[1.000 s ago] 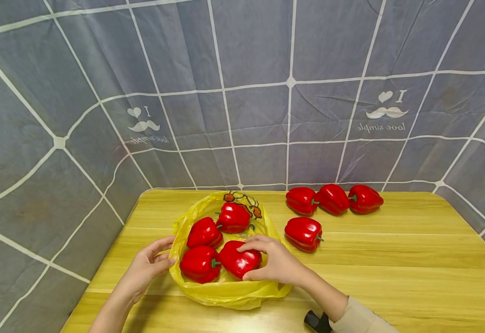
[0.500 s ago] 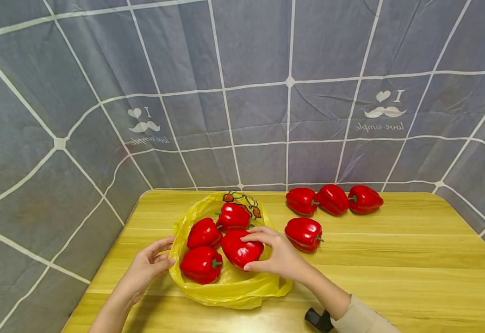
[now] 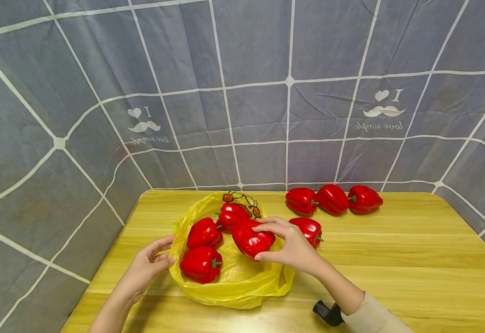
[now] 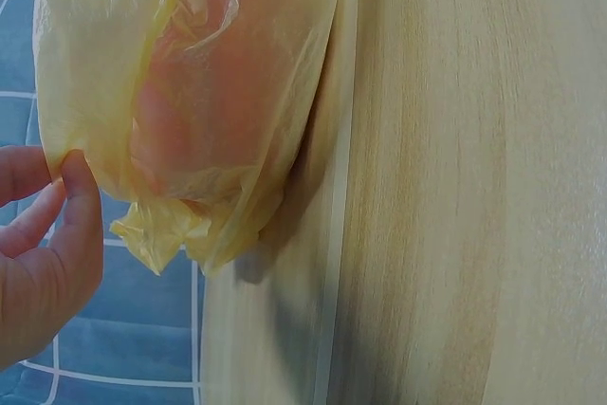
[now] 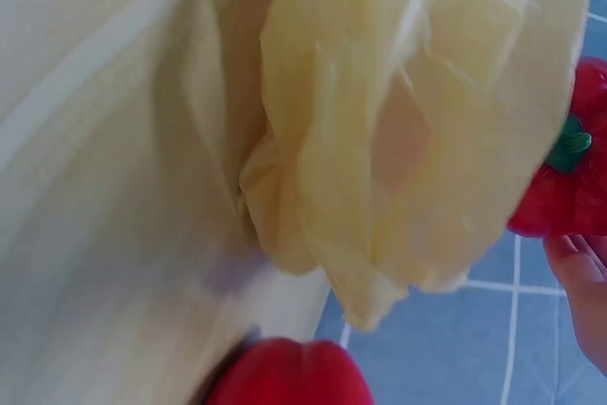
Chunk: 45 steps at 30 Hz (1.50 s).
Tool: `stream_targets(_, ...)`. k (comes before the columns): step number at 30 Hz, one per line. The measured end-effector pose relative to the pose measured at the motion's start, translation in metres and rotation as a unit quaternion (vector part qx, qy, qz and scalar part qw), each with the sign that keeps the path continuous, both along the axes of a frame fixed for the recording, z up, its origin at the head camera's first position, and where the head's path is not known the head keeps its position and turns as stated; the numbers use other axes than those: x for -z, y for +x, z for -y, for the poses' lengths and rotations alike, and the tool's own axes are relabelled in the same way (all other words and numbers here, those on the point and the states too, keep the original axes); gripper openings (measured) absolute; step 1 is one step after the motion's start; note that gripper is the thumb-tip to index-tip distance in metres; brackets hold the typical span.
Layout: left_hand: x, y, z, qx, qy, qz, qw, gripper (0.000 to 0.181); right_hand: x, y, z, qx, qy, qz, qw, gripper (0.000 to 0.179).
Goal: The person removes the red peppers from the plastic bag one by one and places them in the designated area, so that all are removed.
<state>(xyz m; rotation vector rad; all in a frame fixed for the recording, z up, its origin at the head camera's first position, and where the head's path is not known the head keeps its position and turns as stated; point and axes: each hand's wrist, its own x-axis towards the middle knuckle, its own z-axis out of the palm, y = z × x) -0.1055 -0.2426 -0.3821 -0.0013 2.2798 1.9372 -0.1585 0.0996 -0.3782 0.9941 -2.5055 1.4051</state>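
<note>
A yellow plastic bag (image 3: 226,294) lies spread open on the table, with 3 red bell peppers resting inside: one at the back (image 3: 232,217), one at the left (image 3: 204,232) and one in front (image 3: 201,265). My left hand (image 3: 148,263) pinches the bag's left edge between thumb and fingers, which the left wrist view confirms at the thin plastic (image 4: 95,73). With its thumb and fingers, my right hand (image 3: 290,245) grips another red bell pepper (image 3: 251,238) over the bag's right side. Its green stem shows beyond the bag in the right wrist view, above the fingers (image 5: 580,277).
Just right of the bag lies a loose red pepper (image 3: 312,231), partly hidden by my right hand. A row of 3 more, including a middle pepper (image 3: 332,199), sits by the back edge. A grey gridded curtain (image 3: 255,115) surrounds the wooden table (image 3: 392,259).
My right hand has lifted the pepper from the bag's front right and moved it rightward and back, toward the bag's right rim. The left hand has stayed at the left edge.
</note>
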Motion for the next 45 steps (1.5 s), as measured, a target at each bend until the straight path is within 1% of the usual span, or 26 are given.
stream_targets(10, 0.000, 0.001, 0.001, 0.004, -0.004, -0.001, 1.0000, 0.057, -0.009, -0.003, -0.018, 0.028, -0.012, -0.018, 0.9994, 0.048)
stream_targets(12, 0.000, 0.000, 0.001, 0.001, -0.005, 0.001, 1.0000, 0.057, -0.010, -0.004, -0.023, 0.033, -0.013, -0.023, 0.9991, 0.048)
stream_targets(18, 0.000, 0.000, 0.001, 0.005, -0.007, -0.001, 1.0000, 0.057, -0.015, -0.007, -0.039, 0.048, -0.015, -0.023, 0.9985, 0.050)
stream_targets(26, -0.003, 0.000, 0.001, -0.003, -0.010, -0.002, 0.9999, 0.056, -0.024, -0.012, -0.070, 0.072, -0.008, -0.036, 0.9968, 0.053)
stream_targets(32, -0.003, 0.000, 0.002, 0.004, -0.004, -0.003, 1.0000, 0.057, -0.028, -0.013, -0.098, 0.100, -0.008, -0.034, 0.9944, 0.051)
stream_targets(36, -0.003, 0.001, 0.002, 0.000, -0.005, -0.003, 1.0000, 0.056, -0.027, -0.013, -0.116, 0.123, -0.003, -0.028, 0.9920, 0.051)
stream_targets(40, -0.003, 0.001, 0.003, -0.004, -0.006, 0.001, 1.0000, 0.056, -0.022, -0.013, -0.133, 0.146, 0.007, -0.021, 0.9891, 0.052)
stream_targets(45, -0.003, 0.001, 0.003, -0.001, -0.004, 0.000, 1.0000, 0.056, -0.015, -0.011, -0.147, 0.164, 0.014, -0.016, 0.9862, 0.051)
